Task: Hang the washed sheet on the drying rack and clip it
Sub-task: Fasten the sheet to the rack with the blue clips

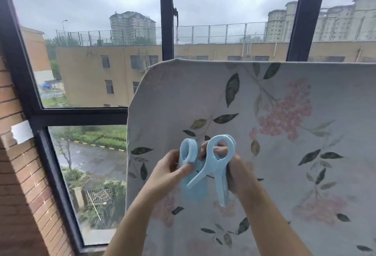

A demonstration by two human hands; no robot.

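Observation:
A pale sheet (274, 170) printed with pink flowers and dark leaves hangs over a rail that it hides, its top fold running across the right half of the view. In front of it I hold large light-blue plastic clips with ring-shaped jaws. My left hand (166, 171) pinches one clip (188, 155) by its ring end. My right hand (237, 171) grips another clip (218, 166) by its handles, with fingers showing through its ring. Both hands sit close together below the sheet's left middle.
A dark-framed window (166, 17) stands just behind the sheet, showing buildings and a wet street below. A brick wall (22, 194) closes off the left side. The sheet's left edge (130, 133) hangs free beside the window panes.

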